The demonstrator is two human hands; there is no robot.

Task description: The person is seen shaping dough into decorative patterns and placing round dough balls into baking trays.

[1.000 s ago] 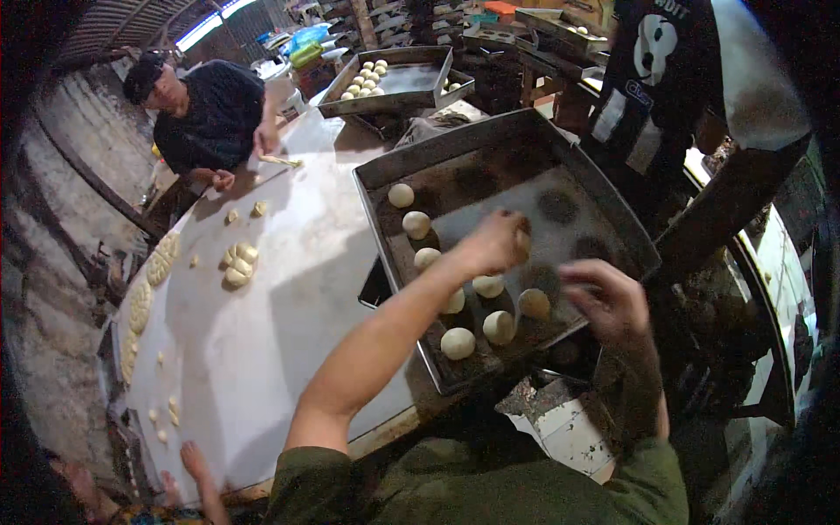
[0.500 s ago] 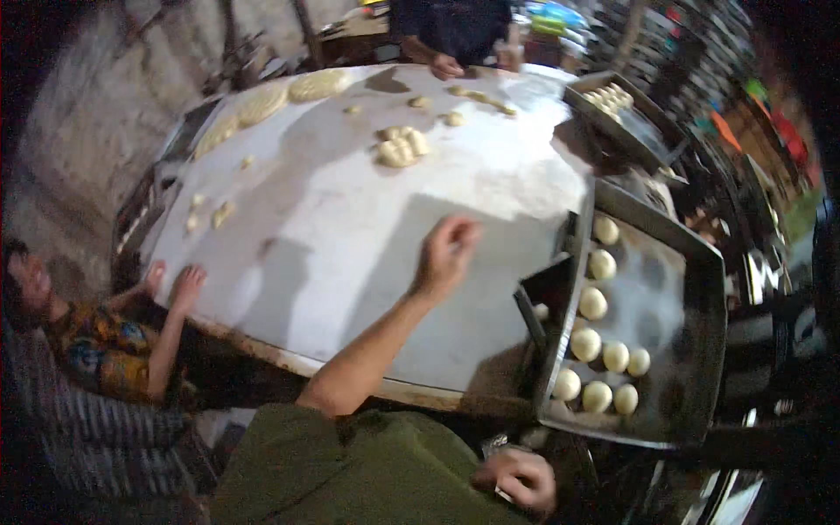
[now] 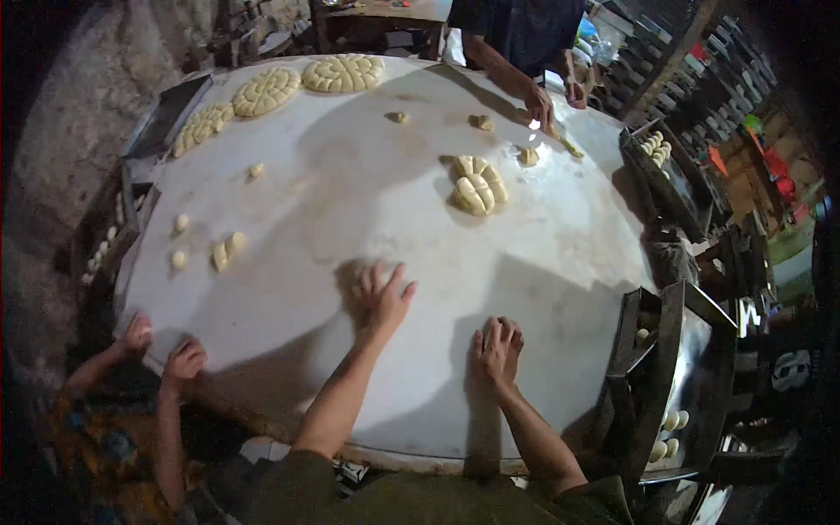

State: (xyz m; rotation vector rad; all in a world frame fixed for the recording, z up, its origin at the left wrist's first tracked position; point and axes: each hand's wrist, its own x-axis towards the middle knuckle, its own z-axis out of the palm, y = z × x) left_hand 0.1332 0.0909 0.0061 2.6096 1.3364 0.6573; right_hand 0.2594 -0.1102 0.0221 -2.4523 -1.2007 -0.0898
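Both your hands lie open and empty, flat on the floured desk [image 3: 542, 262].
Your left hand [image 3: 382, 297] and right hand [image 3: 498, 348] sit near the front edge; leaning harder could slide them on the flour.

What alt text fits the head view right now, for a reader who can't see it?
Both bare hands, left hand and right hand, rest flat and empty on a large pale floured table. A cluster of dough pieces lies beyond them, and a metal tray of dough balls stands at the right.
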